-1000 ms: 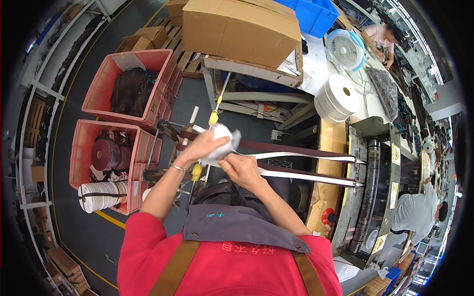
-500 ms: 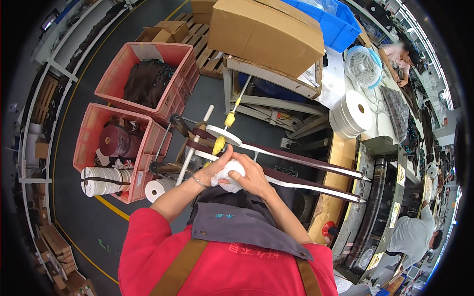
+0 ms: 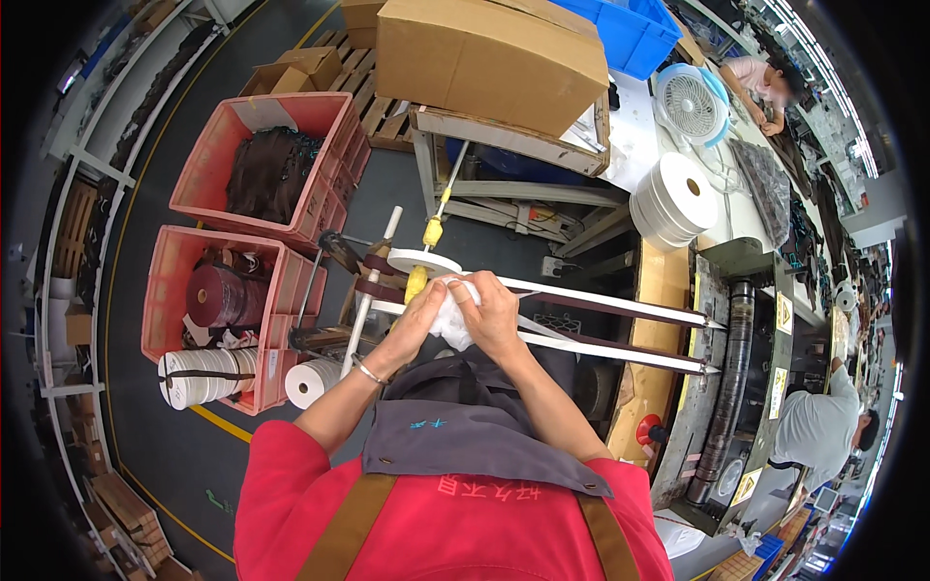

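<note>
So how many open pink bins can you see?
2, both on the person's left: the farther bin with dark things in it, and the nearer bin with a maroon roll in it. More could be hidden underneath.

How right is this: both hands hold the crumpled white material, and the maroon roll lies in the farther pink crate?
Not quite: the head view shows the maroon roll in the nearer pink crate. Left hand and right hand do hold the crumpled white material.
</note>
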`<state>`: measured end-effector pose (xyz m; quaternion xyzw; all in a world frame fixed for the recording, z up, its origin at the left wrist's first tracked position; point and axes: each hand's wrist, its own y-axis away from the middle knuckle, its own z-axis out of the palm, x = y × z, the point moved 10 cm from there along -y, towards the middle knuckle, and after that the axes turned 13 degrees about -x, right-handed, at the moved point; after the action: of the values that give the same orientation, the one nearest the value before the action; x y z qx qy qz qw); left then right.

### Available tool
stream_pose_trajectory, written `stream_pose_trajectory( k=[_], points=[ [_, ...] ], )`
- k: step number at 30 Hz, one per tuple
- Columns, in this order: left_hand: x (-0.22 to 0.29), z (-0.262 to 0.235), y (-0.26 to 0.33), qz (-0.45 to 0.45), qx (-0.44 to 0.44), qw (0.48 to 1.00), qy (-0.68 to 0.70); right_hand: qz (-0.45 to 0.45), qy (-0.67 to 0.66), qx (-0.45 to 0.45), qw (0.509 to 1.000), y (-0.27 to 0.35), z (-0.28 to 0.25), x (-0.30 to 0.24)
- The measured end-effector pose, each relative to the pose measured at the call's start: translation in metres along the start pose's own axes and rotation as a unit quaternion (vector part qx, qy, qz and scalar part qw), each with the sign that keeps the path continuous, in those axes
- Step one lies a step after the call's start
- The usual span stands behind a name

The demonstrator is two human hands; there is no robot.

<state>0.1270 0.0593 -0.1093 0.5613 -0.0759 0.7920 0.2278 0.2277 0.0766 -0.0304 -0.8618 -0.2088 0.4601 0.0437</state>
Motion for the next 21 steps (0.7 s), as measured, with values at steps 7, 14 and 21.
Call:
stream_pose_trajectory(
  k=[7,14,21],
  points=[
    [-0.015,0.024,0.022,-0.092,0.031,0.931,0.352,-0.002,0.040,-0.020,0.999,-0.003,0.003,0.000],
    [-0.023,-0.002,0.017,-0.061,0.065,0.937,0.338,-0.015,0.004,-0.088,0.996,-0.002,0.011,0.002],
    [0.010,-0.066,0.012,0.026,0.128,0.909,0.397,0.058,0.024,-0.148,0.987,0.009,0.007,0.023]
  ],
)
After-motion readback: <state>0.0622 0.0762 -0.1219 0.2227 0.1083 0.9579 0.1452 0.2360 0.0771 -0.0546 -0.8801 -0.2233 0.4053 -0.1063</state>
